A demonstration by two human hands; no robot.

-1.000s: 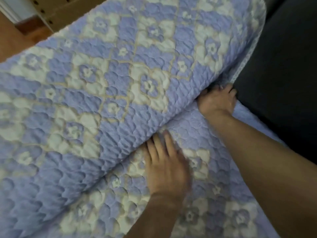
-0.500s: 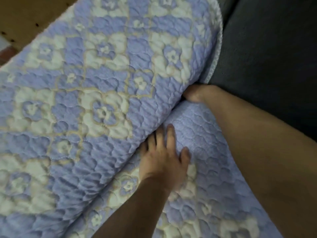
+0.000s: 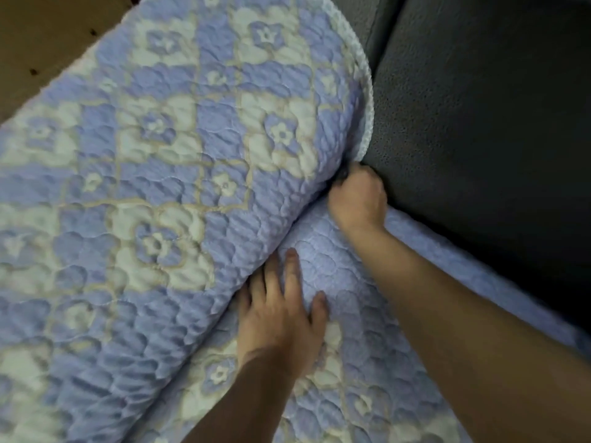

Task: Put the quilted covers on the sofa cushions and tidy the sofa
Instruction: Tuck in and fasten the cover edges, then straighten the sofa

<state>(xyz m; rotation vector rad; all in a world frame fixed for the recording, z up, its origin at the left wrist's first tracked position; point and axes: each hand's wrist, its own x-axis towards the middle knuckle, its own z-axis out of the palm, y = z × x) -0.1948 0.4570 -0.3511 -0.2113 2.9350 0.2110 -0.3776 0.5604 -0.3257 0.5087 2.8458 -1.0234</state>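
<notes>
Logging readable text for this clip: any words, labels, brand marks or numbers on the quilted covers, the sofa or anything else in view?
None. The quilted cover shows only a stitched flower pattern, no tag or label in view.
The dark sofa is plain, no mark.
The brown surface at upper left shows only dark spots, no writing.

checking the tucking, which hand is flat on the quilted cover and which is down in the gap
The left hand lies flat on the quilted cover, fingers straight. The right hand is curled at the gap beside the dark cushion.
</notes>
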